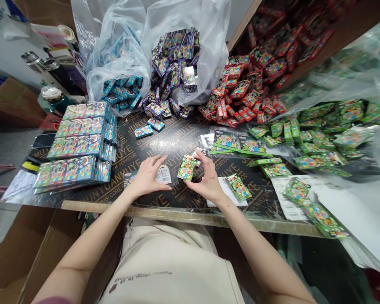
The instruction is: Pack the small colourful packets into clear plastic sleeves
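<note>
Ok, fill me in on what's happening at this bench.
A person's right hand holds a small green box between thumb and fingers. The left hand, thumb and fingers spread, is by a white barcode label; whether it touches the label is unclear. Purple boxes and red boxes lie heaped at the back, and wrapped packs stand in rows at the left.

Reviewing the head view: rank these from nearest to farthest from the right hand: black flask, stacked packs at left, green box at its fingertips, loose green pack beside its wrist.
From the right hand:
1. Green box, at its fingertips
2. Loose green pack, just right
3. Stacked packs, left side
4. Black flask, far left, behind the stacks
</note>
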`<control>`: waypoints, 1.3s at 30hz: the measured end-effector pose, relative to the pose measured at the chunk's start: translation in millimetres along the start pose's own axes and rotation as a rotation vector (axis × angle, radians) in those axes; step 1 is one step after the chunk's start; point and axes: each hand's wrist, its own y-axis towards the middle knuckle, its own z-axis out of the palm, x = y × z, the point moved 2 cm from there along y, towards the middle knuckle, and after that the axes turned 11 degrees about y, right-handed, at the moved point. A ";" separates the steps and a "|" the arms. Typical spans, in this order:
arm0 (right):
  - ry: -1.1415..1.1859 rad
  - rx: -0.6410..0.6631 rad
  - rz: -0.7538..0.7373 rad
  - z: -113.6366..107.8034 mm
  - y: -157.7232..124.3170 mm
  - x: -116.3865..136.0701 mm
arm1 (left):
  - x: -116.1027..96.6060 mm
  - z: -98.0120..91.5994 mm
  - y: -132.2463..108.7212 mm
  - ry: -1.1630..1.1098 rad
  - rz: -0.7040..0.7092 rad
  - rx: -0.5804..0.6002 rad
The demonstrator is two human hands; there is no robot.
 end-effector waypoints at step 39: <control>1.142 -0.388 0.623 22.8 23.2 55.1 | -48.0 -9.6 -3.3 -1.297 -0.393 -0.330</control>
